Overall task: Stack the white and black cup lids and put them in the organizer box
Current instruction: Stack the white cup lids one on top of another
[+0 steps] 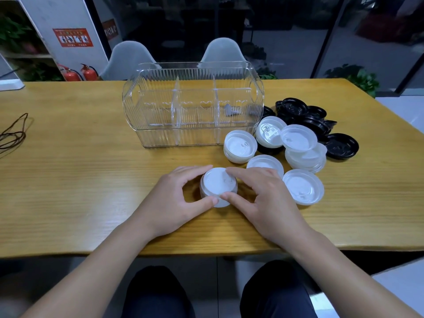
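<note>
White lids, stack in hand (218, 187): a short pile of white cup lids stands on the wooden table (91, 180), near its front edge, in front of the organizer box. Head view.

Left hand (174, 198): fingers curled round the left side of the stack, thumb pinching its near rim.

Right hand (259, 198): fingers curled over the right side and top of the same stack, thumb at the near rim, tip to tip with the left thumb.

Organizer box (192, 106): clear, ribbed plastic, lid raised, two dividers making three compartments; stands at the middle of the table, behind the hands. Something small and grey shows through the right compartment; what it is cannot be told.

Loose white lids (302, 187): several singles and small piles lie right of the hands and beside the box's right end, some overlapping.

Black lids (341, 146): a heap lies behind and to the right of the white ones, one lying apart at the right.

Cord (13, 134): dark loops at the left table edge.

Chairs (130, 58): two pale ones behind the table.
</note>
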`<state>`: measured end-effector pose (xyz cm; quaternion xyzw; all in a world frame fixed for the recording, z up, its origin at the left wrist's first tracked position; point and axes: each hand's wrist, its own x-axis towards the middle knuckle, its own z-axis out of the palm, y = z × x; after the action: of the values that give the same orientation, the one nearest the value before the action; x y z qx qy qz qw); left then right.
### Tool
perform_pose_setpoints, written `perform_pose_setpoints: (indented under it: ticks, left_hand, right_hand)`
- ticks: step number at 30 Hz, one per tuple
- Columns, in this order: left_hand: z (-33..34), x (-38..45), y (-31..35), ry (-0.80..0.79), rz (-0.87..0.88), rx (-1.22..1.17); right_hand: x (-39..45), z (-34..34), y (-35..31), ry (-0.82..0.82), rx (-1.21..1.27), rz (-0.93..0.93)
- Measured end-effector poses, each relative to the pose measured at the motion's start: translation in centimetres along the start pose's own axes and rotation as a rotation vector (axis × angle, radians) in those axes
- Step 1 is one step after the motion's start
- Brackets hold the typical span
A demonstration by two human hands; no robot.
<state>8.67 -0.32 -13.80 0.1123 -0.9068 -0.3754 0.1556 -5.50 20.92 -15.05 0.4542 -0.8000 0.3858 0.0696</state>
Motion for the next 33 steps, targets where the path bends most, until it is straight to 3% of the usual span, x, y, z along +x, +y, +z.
perform_pose_setpoints:
  ticks: [16,20,26,33]
  left_hand:
    - [0.3,-0.1,-0.5,-0.015,-0.033,0.005]
    - [0.3,-0.1,-0.4,-0.018,-0.008,0.017]
    - [0.4,0.2,-0.3,-0.028,-0.032,0.05]
    - [1.8,1.9,1.7,-0.02,-0.021,0.081]
  right_hand:
    - [-0.1,0.0,-0.3,-0.058,-0.028,0.104]
    - [-0.4,-0.1,0.0,-0.03,0.0,0.054]
    - [-0.6,-1.5,1.6,0.171,-0.198,-0.023]
    - [-0.7,-1.6,3.4,0.164,-0.442,-0.012]
